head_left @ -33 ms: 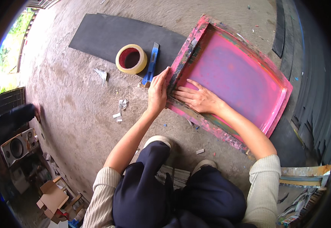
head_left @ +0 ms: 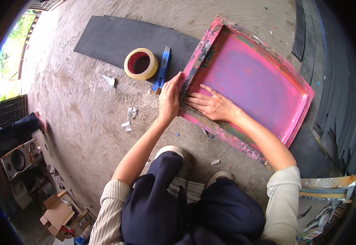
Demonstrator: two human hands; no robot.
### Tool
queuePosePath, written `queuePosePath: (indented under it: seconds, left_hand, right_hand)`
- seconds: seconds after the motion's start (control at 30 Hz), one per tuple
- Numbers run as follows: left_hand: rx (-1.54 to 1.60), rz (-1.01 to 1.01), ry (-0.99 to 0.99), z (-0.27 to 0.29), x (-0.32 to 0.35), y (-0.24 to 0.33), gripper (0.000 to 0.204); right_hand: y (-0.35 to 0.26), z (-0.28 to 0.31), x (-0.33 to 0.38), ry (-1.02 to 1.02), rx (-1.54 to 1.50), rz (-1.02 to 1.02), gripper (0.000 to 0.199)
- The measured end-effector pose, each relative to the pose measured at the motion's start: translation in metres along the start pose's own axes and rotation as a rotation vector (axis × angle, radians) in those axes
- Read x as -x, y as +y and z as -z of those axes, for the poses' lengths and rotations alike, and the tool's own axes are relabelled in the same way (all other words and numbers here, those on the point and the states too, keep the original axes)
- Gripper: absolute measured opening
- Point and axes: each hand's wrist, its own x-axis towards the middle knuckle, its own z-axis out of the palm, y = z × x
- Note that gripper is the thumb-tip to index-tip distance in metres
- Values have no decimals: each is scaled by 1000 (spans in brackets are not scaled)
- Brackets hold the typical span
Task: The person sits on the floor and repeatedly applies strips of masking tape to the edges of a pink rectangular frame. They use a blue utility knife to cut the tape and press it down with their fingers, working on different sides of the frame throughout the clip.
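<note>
A screen printing frame (head_left: 249,77), its wooden sides crusted with pink and dark paint around a pink-purple mesh, lies tilted on the right. My left hand (head_left: 170,98) rests along the outside of its left side, fingers stretched out and close together. Inside the near left corner, my right hand (head_left: 212,105) lies flat with fingers extended, their tips by the inner edge. Just left of the frame, a blue utility knife (head_left: 162,69) and a roll of clear tape (head_left: 141,64) with a red core sit on a black sheet (head_left: 116,38), which the frame partly hides.
Scraps of plastic film (head_left: 132,112) litter the rough concrete floor (head_left: 80,102). Dark sheets (head_left: 336,102) stand along the right. At lower left are a speaker (head_left: 19,158) and a cardboard box (head_left: 58,212). Another person's dark-clothed limb (head_left: 16,128) reaches in at the left.
The other person's limb at the left edge has shifted slightly right. My hands and the frame hold their places.
</note>
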Motion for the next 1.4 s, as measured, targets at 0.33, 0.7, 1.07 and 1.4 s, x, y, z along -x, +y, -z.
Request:
queuePosePath:
  seconds: [0.33,0.7,1.07,1.4]
  left_hand:
    - [67,32,8,0,0,-2,38]
    - [82,41,-9,2,-1,2,40]
    - [96,-14,17,0,0,-3,41]
    - [165,59,14,2,1,-1,39]
  right_hand:
    - [-59,49,66,233,-475,-646,25]
    - [-101,28,19,335,-409,-883,19]
    - [-83,4,-55,291,-415,-780,24]
    - [-64,12,-29,384,-629,-920,21]
